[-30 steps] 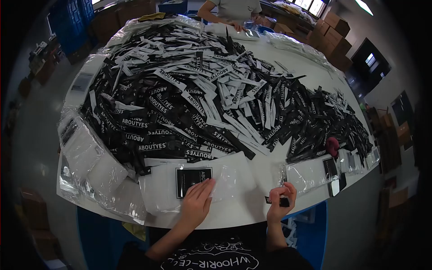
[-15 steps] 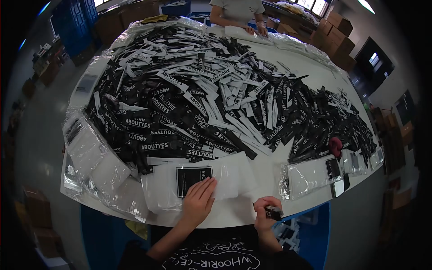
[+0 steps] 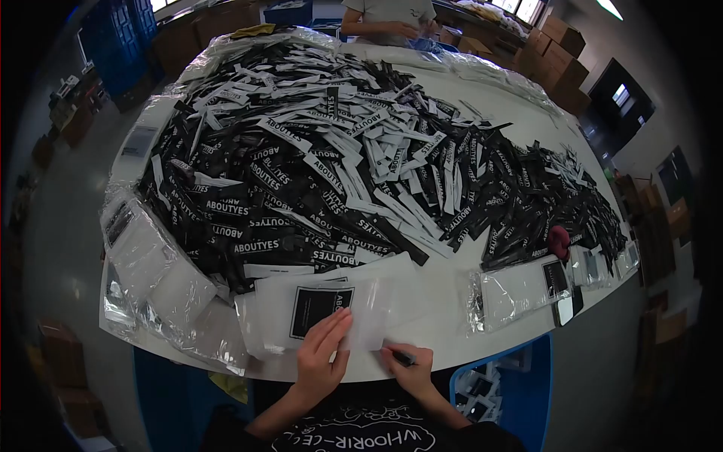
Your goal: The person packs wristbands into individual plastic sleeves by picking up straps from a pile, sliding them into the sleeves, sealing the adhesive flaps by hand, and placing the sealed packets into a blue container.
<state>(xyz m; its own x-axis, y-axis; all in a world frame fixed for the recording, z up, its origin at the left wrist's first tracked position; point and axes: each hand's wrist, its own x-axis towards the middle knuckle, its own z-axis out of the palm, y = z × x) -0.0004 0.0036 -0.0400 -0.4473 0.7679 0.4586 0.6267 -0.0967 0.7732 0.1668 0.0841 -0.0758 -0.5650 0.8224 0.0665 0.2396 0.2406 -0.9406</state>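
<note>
My left hand lies with its fingers stretched out on a frosted white plastic bag. The bag bears a black printed panel, partly under my fingertips. My right hand is closed around a small black packet, mostly hidden in the palm. Its thumb and fingertips are at the bag's lower right corner; whether they pinch the film is hard to tell. More frosted bags lie beneath this one. Just beyond them spreads a big heap of black and white strip packets printed ABOUTYES.
Clear-wrapped bag bundles line the table's left edge, and another bundle lies at right beside a dark red object and a phone-like slab. Below the edge stands a blue bin holding packed bags. A person works across the table.
My right hand has moved left to the bag's lower right corner, still holding the black packet. The top bag has shifted slightly. The person opposite has raised their hands.
</note>
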